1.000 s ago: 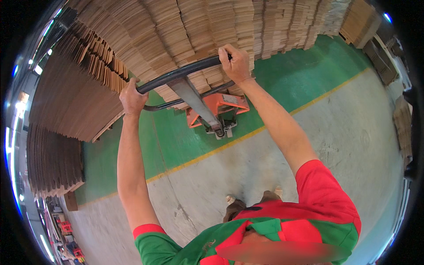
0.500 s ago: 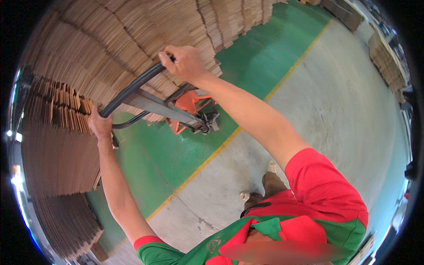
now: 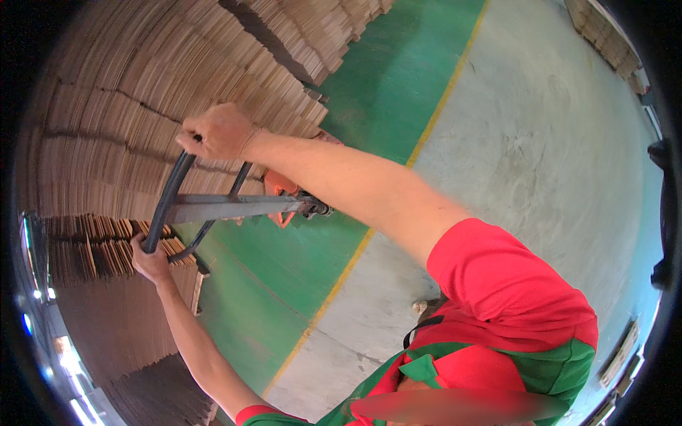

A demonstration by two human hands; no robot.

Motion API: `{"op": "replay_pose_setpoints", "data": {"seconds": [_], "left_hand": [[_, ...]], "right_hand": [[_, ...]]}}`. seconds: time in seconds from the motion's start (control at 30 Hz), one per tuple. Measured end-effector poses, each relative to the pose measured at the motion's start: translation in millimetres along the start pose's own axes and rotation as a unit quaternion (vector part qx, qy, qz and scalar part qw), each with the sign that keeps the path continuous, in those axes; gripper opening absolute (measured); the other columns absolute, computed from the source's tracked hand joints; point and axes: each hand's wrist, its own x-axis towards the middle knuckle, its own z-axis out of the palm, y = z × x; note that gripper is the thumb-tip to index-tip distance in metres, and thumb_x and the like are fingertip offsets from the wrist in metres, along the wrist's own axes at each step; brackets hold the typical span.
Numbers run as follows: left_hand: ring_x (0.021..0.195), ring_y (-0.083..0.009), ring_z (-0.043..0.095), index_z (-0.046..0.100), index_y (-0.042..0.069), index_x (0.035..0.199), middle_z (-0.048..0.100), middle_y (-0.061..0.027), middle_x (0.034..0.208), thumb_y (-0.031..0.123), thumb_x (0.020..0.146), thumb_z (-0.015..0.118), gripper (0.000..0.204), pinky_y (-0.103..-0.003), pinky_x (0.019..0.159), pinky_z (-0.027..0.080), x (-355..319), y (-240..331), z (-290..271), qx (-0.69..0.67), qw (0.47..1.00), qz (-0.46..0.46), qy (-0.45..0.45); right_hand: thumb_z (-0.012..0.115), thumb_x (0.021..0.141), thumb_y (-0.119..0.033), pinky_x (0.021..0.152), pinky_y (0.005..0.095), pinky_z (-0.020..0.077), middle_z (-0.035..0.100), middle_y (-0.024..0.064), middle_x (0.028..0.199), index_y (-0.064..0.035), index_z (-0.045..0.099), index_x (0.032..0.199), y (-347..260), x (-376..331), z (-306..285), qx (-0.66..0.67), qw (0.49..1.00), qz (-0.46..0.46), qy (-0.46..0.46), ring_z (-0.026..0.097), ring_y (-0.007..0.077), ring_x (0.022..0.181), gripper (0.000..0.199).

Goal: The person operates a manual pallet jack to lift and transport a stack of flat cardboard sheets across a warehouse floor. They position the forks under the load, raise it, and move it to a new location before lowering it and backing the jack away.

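Observation:
Both my hands grip the black handle [image 3: 170,199] of an orange pallet jack [image 3: 279,186]. My right hand [image 3: 222,132] is closed around its upper end, with that arm stretched across the view. Lower down, my left hand [image 3: 150,260] is wrapped round the other end of the bar. A grey metal shaft [image 3: 234,206] runs from the handle to the jack's wheel joint [image 3: 314,206], partly hidden behind my right forearm. Just beyond the handle rises a tall stack of flat brown cardboard [image 3: 128,128], close to the jack's orange body.
More cardboard stacks [image 3: 114,319] stand at the left. A yellow line [image 3: 341,284] parts the green floor [image 3: 241,291] from the grey floor [image 3: 511,149]. Another cardboard stack [image 3: 604,32] sits far right, and a wooden pallet edge [image 3: 197,292] shows beside the left stack.
The handle and both my hands have swung leftward, my right hand also lower in view. A dark gap between the cardboard stacks now shows wider. Both hands keep their grip.

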Motion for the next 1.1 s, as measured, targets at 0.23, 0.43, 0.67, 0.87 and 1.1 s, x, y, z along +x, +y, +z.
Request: {"op": "replay_pose_setpoints", "data": {"seconds": [0.23, 0.43, 0.67, 0.87, 1.1], "left_hand": [[0.072, -0.0282, 0.070, 0.070, 0.001, 0.101, 0.073, -0.0149, 0.083, 0.007, 0.083, 0.079, 0.021, -0.039, 0.070, 0.054, 8, 57, 2, 0.000, 0.999, -0.026, -0.024], [0.067, -0.0194, 0.069, 0.070, 0.000, 0.098, 0.072, -0.0121, 0.078, 0.008, 0.084, 0.081, 0.020, -0.031, 0.063, 0.053, -4, 80, -27, 0.056, 0.998, -0.027, -0.003], [0.068, -0.0241, 0.069, 0.070, 0.001, 0.100, 0.071, -0.0131, 0.079, 0.010, 0.079, 0.084, 0.027, -0.034, 0.066, 0.053, 17, 39, 21, 0.063, 0.998, -0.028, 0.008], [0.084, -0.0376, 0.072, 0.071, 0.006, 0.103, 0.074, -0.0166, 0.091, 0.014, 0.072, 0.084, 0.034, -0.044, 0.076, 0.055, 2, -33, 14, 0.039, 0.998, -0.056, 0.012], [0.090, -0.0362, 0.073, 0.069, 0.013, 0.115, 0.076, -0.0135, 0.097, 0.024, 0.069, 0.088, 0.051, -0.046, 0.081, 0.057, -52, -130, -27, 0.034, 0.995, -0.098, -0.007]], "right_hand": [[0.065, 0.093, -0.048, 0.057, 0.0513, 0.0523, 0.066, 0.0148, 0.060, -0.0131, 0.070, 0.075, 36, 10, -32, 0.018, 1.000, 0.010, -0.016, 0.068, 0.0383, 0.060, 0.040], [0.066, 0.092, -0.048, 0.053, 0.0511, 0.0517, 0.064, 0.0162, 0.059, -0.0121, 0.069, 0.073, 22, 18, -39, 0.054, 0.997, 0.014, -0.048, 0.067, 0.0395, 0.057, 0.041], [0.067, 0.093, -0.044, 0.058, 0.0500, 0.0505, 0.063, 0.0140, 0.060, -0.0137, 0.070, 0.075, 59, 33, 15, 0.049, 0.998, -0.001, 0.026, 0.067, 0.0356, 0.059, 0.035], [0.066, 0.093, -0.040, 0.058, 0.0487, 0.0521, 0.065, 0.0150, 0.064, -0.0145, 0.071, 0.077, 23, 27, 72, -0.012, 0.997, -0.050, 0.051, 0.067, 0.0369, 0.062, 0.031], [0.062, 0.097, -0.032, 0.060, 0.0467, 0.0502, 0.066, 0.0197, 0.070, -0.0067, 0.071, 0.084, -55, -9, 128, 0.006, 0.998, -0.065, 0.005, 0.067, 0.0392, 0.064, 0.030]]}}
